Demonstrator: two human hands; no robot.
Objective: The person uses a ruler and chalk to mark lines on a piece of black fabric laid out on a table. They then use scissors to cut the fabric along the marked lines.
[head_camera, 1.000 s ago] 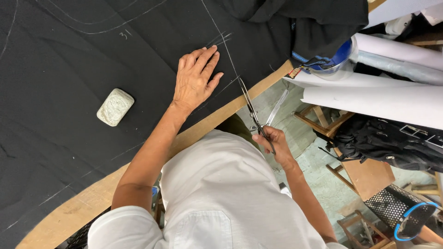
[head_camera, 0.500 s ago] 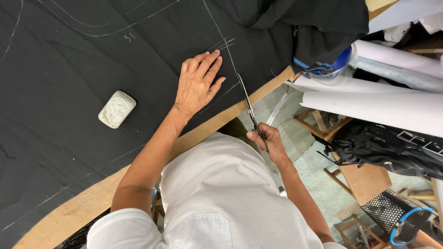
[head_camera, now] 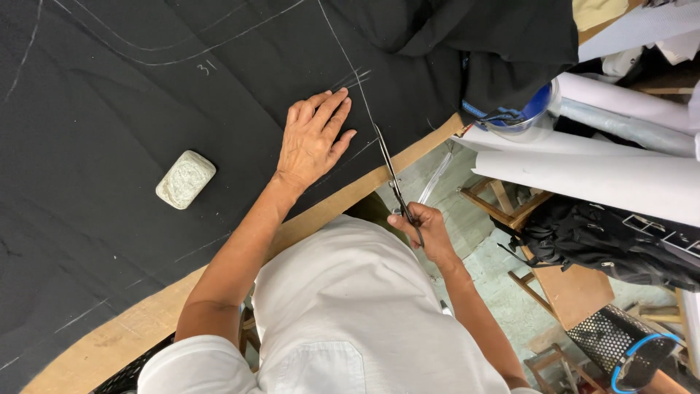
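Observation:
Black fabric (head_camera: 131, 95) with white chalk lines covers the wooden table (head_camera: 117, 343). My left hand (head_camera: 312, 138) lies flat on the cloth, fingers apart, just left of a straight chalk line. My right hand (head_camera: 423, 226) grips the handles of long scissors (head_camera: 390, 171) at the table's edge. The blades point up along that chalk line, their tips in the cloth next to my left fingers.
A pale stone-like block (head_camera: 185, 179) rests on the fabric to the left. White paper rolls (head_camera: 605, 175) lie at the right, above a black bag (head_camera: 612, 241). A folded dark cloth (head_camera: 503, 51) hangs over the table corner. Wooden stools and a black mesh bin (head_camera: 616, 343) stand on the floor.
The scissors have advanced up along the chalk line, and my right hand has moved closer to the table edge. My left hand stays flat on the cloth.

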